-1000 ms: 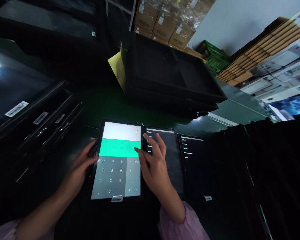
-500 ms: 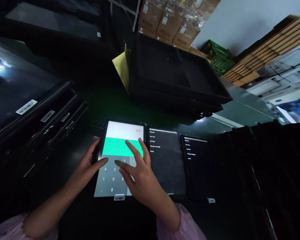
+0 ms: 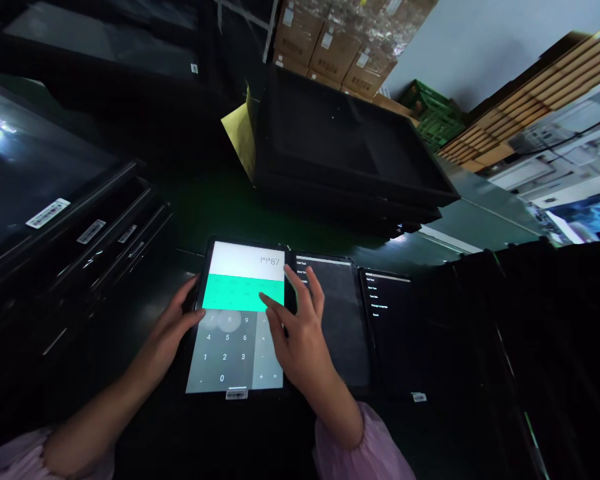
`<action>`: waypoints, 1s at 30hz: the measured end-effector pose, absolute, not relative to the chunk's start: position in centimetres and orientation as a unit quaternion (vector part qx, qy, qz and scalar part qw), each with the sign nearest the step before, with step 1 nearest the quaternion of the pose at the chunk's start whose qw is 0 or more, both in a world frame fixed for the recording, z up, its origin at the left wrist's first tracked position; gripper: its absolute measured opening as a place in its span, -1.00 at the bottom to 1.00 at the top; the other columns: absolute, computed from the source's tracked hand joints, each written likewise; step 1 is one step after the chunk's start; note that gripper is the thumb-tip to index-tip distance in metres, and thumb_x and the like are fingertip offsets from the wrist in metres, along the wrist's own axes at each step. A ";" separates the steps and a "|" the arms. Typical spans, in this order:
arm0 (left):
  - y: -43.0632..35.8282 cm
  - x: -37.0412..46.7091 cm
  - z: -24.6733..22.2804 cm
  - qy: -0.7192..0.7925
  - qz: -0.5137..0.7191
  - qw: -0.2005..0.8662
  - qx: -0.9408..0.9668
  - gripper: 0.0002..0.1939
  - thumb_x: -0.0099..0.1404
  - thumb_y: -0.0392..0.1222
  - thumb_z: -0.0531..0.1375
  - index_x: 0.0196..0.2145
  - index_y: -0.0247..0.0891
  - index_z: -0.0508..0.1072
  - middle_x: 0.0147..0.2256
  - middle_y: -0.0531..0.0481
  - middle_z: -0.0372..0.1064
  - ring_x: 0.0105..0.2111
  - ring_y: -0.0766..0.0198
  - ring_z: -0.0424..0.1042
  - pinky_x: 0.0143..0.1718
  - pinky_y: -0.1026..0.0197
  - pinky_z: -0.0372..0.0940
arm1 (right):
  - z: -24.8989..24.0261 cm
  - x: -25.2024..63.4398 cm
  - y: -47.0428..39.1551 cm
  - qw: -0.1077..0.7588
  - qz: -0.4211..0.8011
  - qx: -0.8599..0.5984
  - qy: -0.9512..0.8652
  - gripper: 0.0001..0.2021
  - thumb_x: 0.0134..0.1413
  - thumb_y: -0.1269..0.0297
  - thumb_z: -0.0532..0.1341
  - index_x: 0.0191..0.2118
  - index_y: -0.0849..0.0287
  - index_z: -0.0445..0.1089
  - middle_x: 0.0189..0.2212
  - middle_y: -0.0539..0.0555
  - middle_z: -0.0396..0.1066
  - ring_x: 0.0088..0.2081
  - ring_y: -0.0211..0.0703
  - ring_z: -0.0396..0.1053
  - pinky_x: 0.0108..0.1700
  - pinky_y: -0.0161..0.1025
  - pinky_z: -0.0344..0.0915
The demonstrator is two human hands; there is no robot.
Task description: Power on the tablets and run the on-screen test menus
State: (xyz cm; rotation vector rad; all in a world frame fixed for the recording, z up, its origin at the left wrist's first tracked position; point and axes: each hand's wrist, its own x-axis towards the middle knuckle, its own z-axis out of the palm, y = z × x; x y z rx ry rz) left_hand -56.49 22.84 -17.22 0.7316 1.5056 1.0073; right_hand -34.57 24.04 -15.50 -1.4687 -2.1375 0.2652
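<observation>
A tablet shows a calculator, with a white strip on top, a green band and a grey keypad. Its top strip carries a short line of characters, and a pale round glow surrounds the 8 key. My left hand grips the tablet's left edge, thumb on the front and fingers along the side. Over the right part of the screen hovers my right hand, fingers spread and holding nothing, index finger over the green band. Beside it lies a second tablet with a dark text menu, partly covered by that hand. A third tablet shows a similar menu.
Stacked dark panels with barcode labels rise on the left. Another stack of black panels stands at the back, a yellow sheet at its side. Cardboard boxes and a green crate are behind. Dark objects line the right.
My right hand has lifted off the keypad and moved right. The top strip's text has grown longer, with 8 and 7 added. My left thumb has drawn back toward the tablet's edge.
</observation>
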 end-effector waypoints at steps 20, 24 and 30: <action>22.8 -57.0 -17.5 0.645 0.414 0.562 0.312 -0.29 0.16 0.25 0.28 0.23 0.02 0.40 0.30 -0.01 0.27 0.37 -0.17 0.08 0.33 -0.17 0.12 | -15.2 -29.9 25.6 0.287 0.059 -0.623 -0.726 -0.64 0.42 0.21 0.05 -0.12 0.13 0.62 0.33 0.17 0.17 0.44 0.34 -0.24 0.31 0.48 0.07; 22.8 -57.3 -18.2 0.644 0.421 0.557 0.313 -0.35 0.19 0.21 0.29 0.21 0.07 0.42 0.29 0.05 0.28 0.36 -0.12 0.10 0.33 -0.13 0.14 | -15.8 -28.2 26.0 0.274 0.051 -0.640 -0.716 -0.62 0.42 0.14 0.04 -0.05 0.10 0.61 0.36 0.17 0.11 0.45 0.37 -0.28 0.31 0.53 0.01; 24.0 -57.2 -18.7 0.622 0.470 0.527 0.339 -0.49 0.23 0.06 0.28 0.14 0.00 0.48 0.30 0.05 0.27 0.35 -0.02 0.14 0.38 -0.04 0.02 | -14.1 -25.6 25.8 0.292 0.032 -0.642 -0.708 -0.56 0.43 0.05 0.00 -0.05 0.08 0.61 0.31 0.16 0.22 0.41 0.33 -0.10 0.31 0.46 0.05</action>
